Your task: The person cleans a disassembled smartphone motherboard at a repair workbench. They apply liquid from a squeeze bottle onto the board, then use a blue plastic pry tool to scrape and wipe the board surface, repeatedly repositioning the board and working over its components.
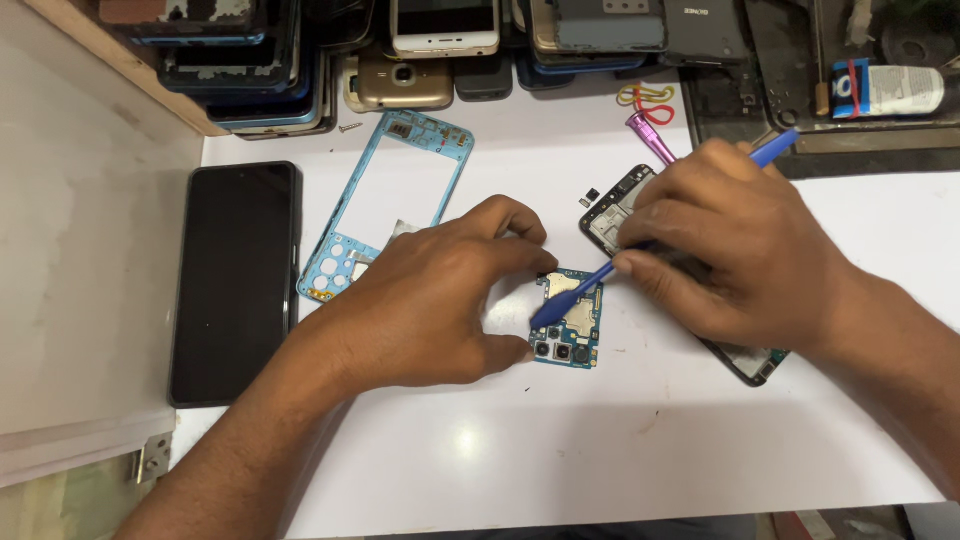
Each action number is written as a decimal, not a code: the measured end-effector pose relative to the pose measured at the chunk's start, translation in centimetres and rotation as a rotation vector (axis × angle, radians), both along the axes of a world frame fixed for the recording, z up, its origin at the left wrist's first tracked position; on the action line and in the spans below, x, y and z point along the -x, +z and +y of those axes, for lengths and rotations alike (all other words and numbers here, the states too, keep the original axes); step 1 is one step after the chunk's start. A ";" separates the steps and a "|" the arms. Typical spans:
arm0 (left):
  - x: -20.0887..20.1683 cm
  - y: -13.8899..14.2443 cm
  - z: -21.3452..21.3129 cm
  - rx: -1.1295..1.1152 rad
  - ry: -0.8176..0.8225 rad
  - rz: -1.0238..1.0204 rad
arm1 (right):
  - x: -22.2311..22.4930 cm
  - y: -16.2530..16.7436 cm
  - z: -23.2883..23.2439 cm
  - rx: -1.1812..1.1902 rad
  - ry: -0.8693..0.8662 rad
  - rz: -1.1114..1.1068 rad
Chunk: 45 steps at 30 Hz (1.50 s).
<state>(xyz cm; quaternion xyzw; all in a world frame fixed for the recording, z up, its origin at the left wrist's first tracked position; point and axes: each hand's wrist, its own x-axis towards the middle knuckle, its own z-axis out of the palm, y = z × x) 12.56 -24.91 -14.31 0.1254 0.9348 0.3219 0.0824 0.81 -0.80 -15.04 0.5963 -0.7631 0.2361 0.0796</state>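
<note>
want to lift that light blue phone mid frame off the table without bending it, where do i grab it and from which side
Probably best by the long side rails of the light blue mid frame, pinched across its width from above at the far end. It lies flat, a thin open rectangle with a large empty middle, so the rails are the only solid parts. The left hand covers its near corner and the black phone lies beside its left rail.

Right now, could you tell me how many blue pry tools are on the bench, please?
1: the blue pry tool is in the right hand, its tip on the circuit board that the left hand steadies. Others may be hidden under the hands.
</note>
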 end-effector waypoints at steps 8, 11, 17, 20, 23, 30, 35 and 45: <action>0.2 -0.9 0.4 -0.070 0.088 0.074 | -0.3 0.0 0.0 0.010 -0.005 0.034; 0.7 -1.2 0.8 -0.068 0.161 0.104 | -0.3 0.0 -0.1 0.025 0.009 0.033; 0.8 -1.4 1.1 -0.099 0.247 0.046 | -0.7 0.1 -0.5 -0.009 0.035 0.037; 0.8 -1.5 1.0 -0.105 0.244 0.073 | -0.9 0.1 -0.7 -0.003 0.064 0.036; 0.7 -1.6 0.9 -0.107 0.243 0.089 | -1.0 0.2 -0.8 0.007 0.071 0.024; 0.7 -1.7 1.0 -0.108 0.248 0.080 | -1.1 0.0 -0.9 0.004 0.076 -0.008; 0.9 -1.9 1.0 -0.086 0.240 0.069 | -0.4 0.0 -0.7 0.005 0.045 0.040; 0.8 -1.8 1.0 -0.110 0.244 0.077 | -0.8 0.0 -0.7 -0.001 0.057 0.011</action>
